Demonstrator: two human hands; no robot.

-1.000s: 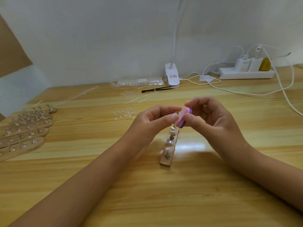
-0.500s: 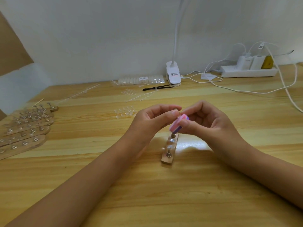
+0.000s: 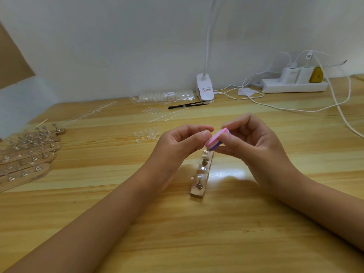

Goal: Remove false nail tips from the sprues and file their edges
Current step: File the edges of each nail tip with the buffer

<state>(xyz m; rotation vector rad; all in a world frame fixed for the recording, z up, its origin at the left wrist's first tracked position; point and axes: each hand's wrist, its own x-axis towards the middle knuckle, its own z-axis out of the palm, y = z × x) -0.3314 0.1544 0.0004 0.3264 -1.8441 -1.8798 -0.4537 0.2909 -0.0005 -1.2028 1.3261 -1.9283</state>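
Observation:
My right hand (image 3: 254, 142) pinches a small pink and purple file block (image 3: 216, 139) between thumb and fingers. My left hand (image 3: 181, 144) meets it from the left, thumb and forefinger pinched together against the block's edge; the nail tip between them is too small to make out. Both hands hover above a short wooden holder strip (image 3: 200, 182) with metal pegs, some carrying clear nail tips. A cluster of loose clear nail tips (image 3: 146, 134) lies behind my left hand. Clear sprues (image 3: 165, 116) lie further back.
Several wooden holder strips (image 3: 25, 160) with pegs are stacked at the left edge. At the back stand a bag of nail tips (image 3: 167, 95), a black tool (image 3: 185, 105), a white clip lamp (image 3: 204, 89) and a power strip (image 3: 293, 87) with trailing white cables (image 3: 338, 107).
The file block rocked in my right hand, dipping down half a second ago and lifting back up now. My left hand stays pinched against it.

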